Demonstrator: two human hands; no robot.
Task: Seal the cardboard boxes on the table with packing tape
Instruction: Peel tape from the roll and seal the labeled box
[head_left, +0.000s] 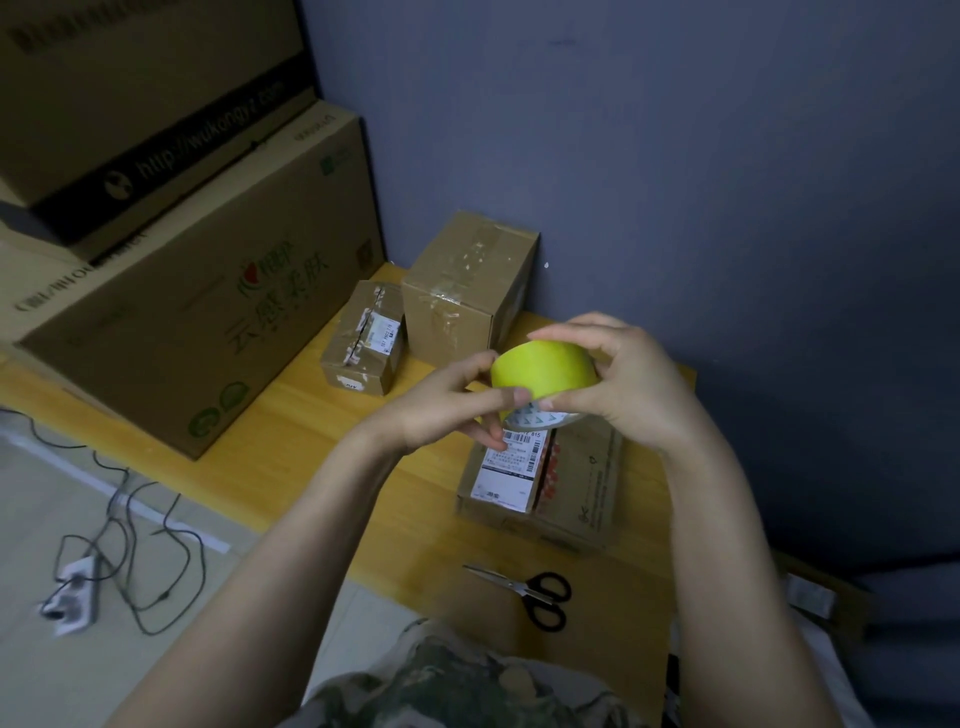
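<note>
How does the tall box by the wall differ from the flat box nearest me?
The tall box stands higher, with clear tape strips over its top and front; the flat box lies low and nearer. The flat box carries a white shipping label; the tall box shows none. Both are brown cardboard on the wooden table.

both forearms reach forward, left hand (447, 410) and right hand (623, 384) curled around the tape roll (540, 371) between them.

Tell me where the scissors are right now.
In the head view, low and just right of centre: the scissors lie on the wooden table near its front edge, just on the person's side of the labelled box, blades pointing left.
</note>
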